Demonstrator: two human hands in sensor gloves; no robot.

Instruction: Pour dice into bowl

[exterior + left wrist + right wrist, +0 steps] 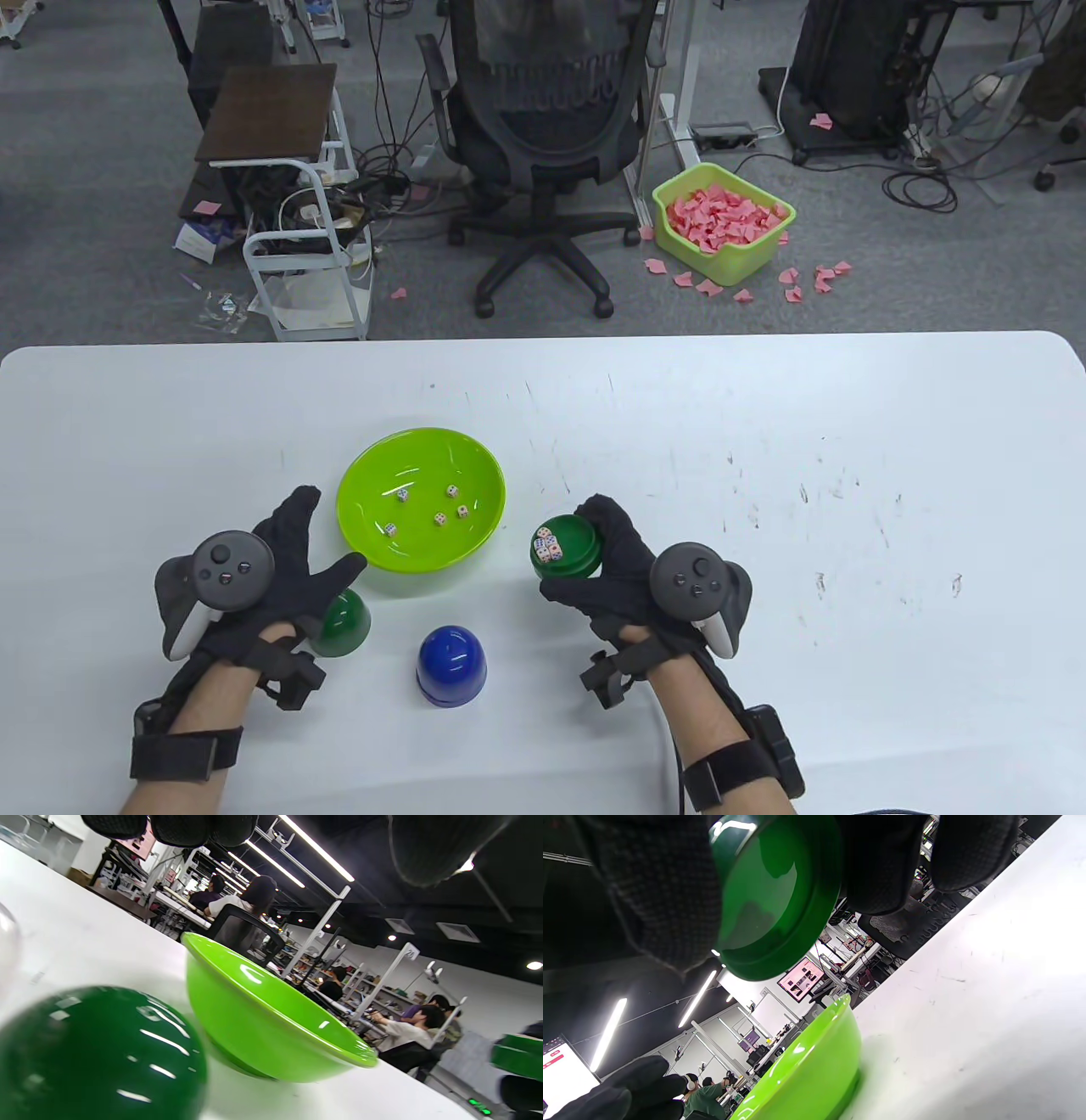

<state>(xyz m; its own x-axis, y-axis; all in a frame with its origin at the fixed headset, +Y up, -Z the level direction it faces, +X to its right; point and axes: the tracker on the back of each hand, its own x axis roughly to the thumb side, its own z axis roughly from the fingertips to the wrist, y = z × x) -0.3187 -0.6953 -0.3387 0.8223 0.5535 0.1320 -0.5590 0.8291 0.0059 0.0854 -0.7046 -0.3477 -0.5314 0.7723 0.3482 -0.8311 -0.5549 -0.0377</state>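
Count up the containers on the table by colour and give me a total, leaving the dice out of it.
Lime green bowl: 1
Dark green: 2, the dome-shaped cup lying under the left hand and the dice tray the right hand holds
Blue dome-shaped cup: 1
Total: 4

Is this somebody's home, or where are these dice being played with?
Likely an open-plan lab or workshop: an office chair and loose cables behind the white table, plus rows of staffed workbenches under strip lights.
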